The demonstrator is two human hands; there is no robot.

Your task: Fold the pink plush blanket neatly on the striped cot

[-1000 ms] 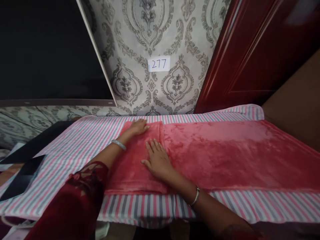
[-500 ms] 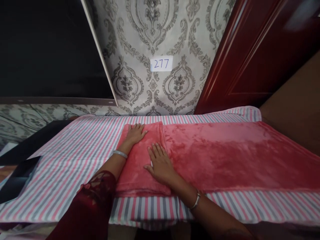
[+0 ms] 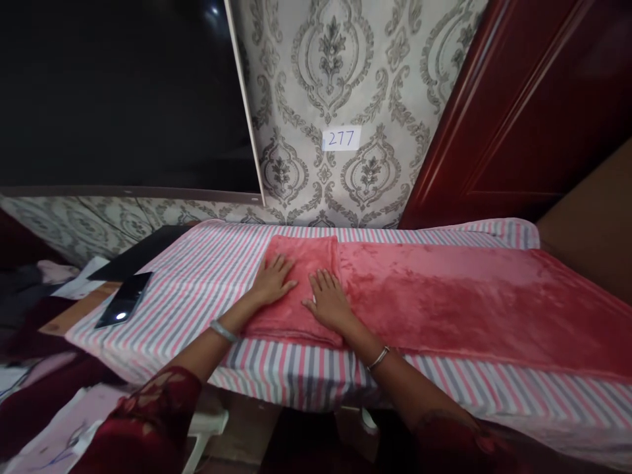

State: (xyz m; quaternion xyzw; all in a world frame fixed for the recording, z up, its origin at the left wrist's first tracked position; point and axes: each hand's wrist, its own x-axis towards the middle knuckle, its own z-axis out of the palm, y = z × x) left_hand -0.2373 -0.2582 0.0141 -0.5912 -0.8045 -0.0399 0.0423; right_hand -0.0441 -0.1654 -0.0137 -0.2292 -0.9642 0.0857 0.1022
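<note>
A long strip of plush coral-red blanket [image 3: 444, 296] lies across the table, its left end folded over into a thicker square panel. My left hand [image 3: 271, 280] rests flat on the left part of that panel, fingers apart. Close to the fold's right edge, my right hand [image 3: 328, 299] presses down with its fingers stretched out. Neither hand grips the cloth. The blanket's far right end runs toward the edge of the view.
Under the blanket is a striped cloth [image 3: 187, 283] covering the table. A phone [image 3: 126, 299] lies at the left, near a dark flat panel [image 3: 148, 250]. Behind stand a large black screen [image 3: 123, 99], a wall with a number card [image 3: 340, 138] and a red wooden door [image 3: 494, 118].
The view has swung left and back, showing more at the left and below the table. My left hand has slid nearer to me over the folded panel; my right hand stays on it.
</note>
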